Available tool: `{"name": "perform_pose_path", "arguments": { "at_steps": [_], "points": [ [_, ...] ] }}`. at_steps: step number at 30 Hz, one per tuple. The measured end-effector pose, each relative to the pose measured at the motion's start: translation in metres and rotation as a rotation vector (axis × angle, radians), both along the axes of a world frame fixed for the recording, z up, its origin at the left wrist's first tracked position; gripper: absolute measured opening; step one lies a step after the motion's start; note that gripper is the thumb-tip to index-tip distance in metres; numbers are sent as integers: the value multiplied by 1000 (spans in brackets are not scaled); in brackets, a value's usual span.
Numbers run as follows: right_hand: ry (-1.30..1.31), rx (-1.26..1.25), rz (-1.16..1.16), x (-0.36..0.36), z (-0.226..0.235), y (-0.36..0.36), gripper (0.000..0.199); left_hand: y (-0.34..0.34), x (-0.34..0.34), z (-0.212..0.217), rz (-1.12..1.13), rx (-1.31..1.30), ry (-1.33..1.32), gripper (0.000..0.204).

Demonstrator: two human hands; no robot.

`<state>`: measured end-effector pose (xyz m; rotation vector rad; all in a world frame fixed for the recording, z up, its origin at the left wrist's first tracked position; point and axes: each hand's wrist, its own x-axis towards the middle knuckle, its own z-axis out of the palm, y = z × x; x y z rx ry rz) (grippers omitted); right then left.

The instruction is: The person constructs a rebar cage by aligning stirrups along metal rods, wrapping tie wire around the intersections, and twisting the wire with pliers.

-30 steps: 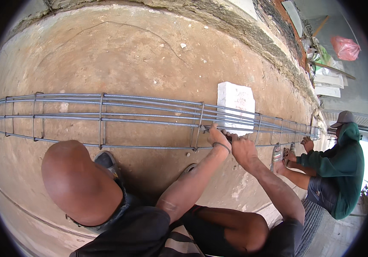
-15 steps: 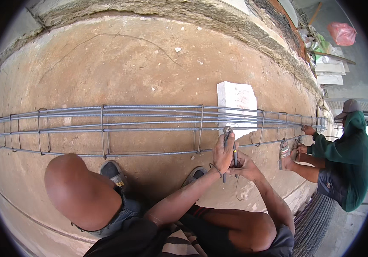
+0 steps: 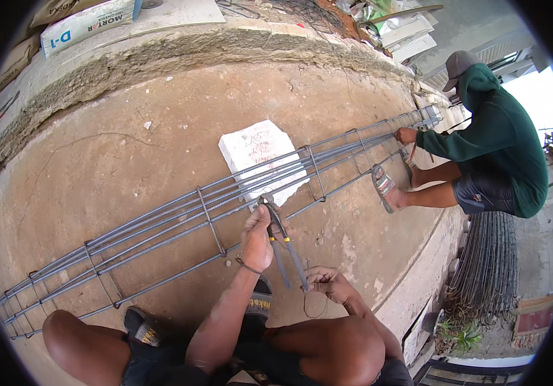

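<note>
Pincers with dark handles and yellow bands stand spread in front of me. My left hand is closed round them just below the jaws, which sit beside the bars of a long rebar cage. At the tip of one handle is my right hand, its fingers pinched together, with a thin wire hanging from it in a loop. Whether those fingers also grip the handle is hard to see. Under the cage lies a white slab with reddish marks.
A co-worker in a green hoodie and cap crouches at the cage's far right end, hands on it. Bundled steel rods lie at the right. Paper sacks sit on the raised concrete ledge at the back left.
My view has turned, so the cage now runs diagonally. The pincers' handles have spread apart, and my right hand has drawn away from the left, toward the handle ends.
</note>
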<state>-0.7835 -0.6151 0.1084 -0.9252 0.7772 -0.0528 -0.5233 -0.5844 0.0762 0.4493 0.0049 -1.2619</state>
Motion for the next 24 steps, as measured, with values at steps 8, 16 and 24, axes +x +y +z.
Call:
{"name": "perform_pose_path", "arguments": {
  "at_steps": [8,16,24],
  "points": [
    [24,-267,63,73,8,37,48,-5,25,53,172,129,-756,34],
    [206,-875,-261,97,11,34,26,19,68,80,399,123,-669,36],
    [-59,-996,144,99,-34,21,34,29,126,52,176,-210,232,23]
  ]
}}
